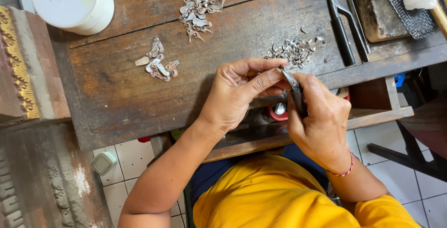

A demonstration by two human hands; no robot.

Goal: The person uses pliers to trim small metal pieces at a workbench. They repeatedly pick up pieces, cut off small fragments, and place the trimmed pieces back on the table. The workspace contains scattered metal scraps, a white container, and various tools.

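Our right hand [321, 125] is closed around small dark-handled pliers [294, 93], whose tip meets the pinched fingers of our left hand [237, 95]; whatever tiny piece sits there we cannot make out. Both hover over the wooden workbench [121, 88]. Just beyond lies a heap of small silver pieces [294, 50], two more heaps [158, 62] farther left, and dark tongs [344, 25] to the right.

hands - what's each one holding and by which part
Right hand grips small pliers by the handles; left hand pinches a tiny metal piece, mostly hidden, at the plier tips.
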